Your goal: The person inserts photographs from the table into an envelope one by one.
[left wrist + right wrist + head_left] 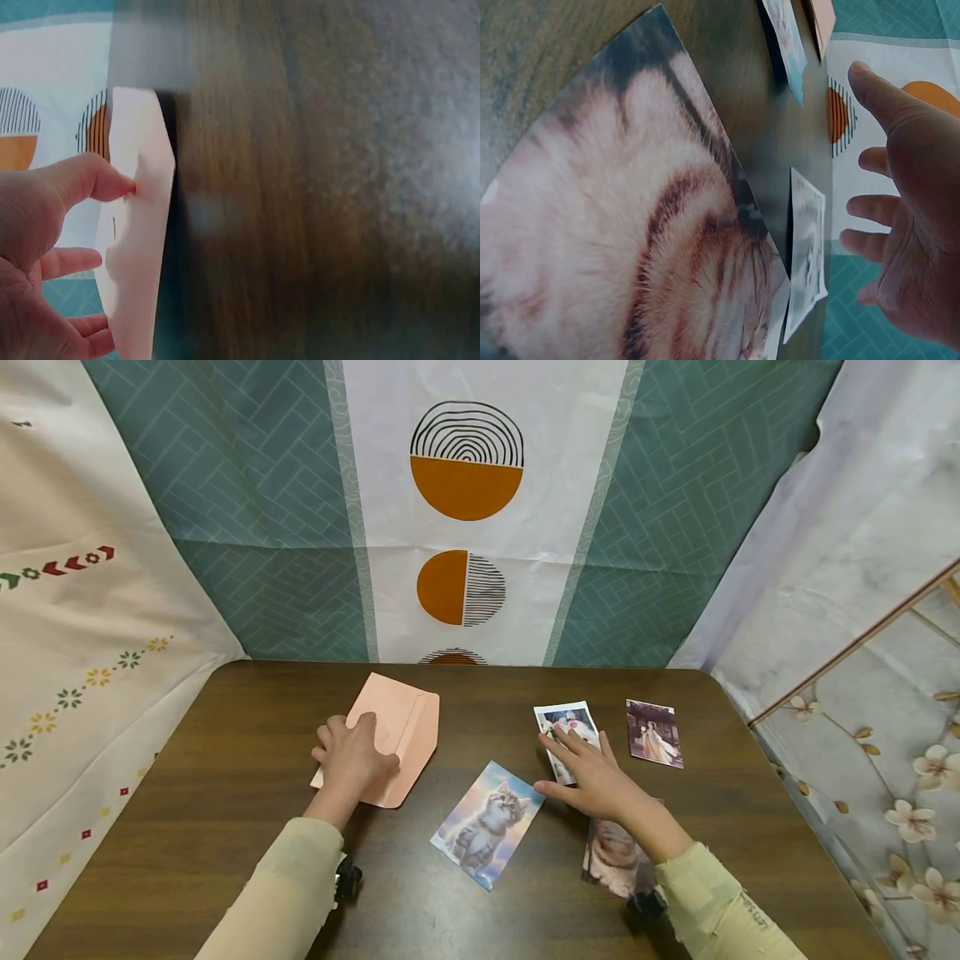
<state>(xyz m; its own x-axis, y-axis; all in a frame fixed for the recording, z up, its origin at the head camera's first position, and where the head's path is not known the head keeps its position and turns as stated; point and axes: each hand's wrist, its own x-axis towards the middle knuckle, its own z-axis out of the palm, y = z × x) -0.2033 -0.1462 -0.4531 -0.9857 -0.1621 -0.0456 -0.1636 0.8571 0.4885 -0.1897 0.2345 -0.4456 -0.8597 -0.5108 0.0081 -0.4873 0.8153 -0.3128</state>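
A pink envelope (384, 714) lies flat on the left part of the table, its pointed flap toward the right. My left hand (352, 760) is over it with fingers spread and slightly bent; in the left wrist view the thumb (112, 184) touches the envelope's face. My right hand (596, 777) reaches over a white-bordered photo (567, 718), fingers apart, holding nothing. Beside its thumb lies a kitten picture (487, 827) with a pastel sky. Under the right forearm is a cat close-up picture (611, 860), partly hidden, which looms large in the right wrist view (645, 210).
At the right back of the brown table (465, 727) lies a small photo of a figure in a flowing dress (654, 733). Patterned cloth (487, 593) hangs behind the table, with more fabric at both sides.
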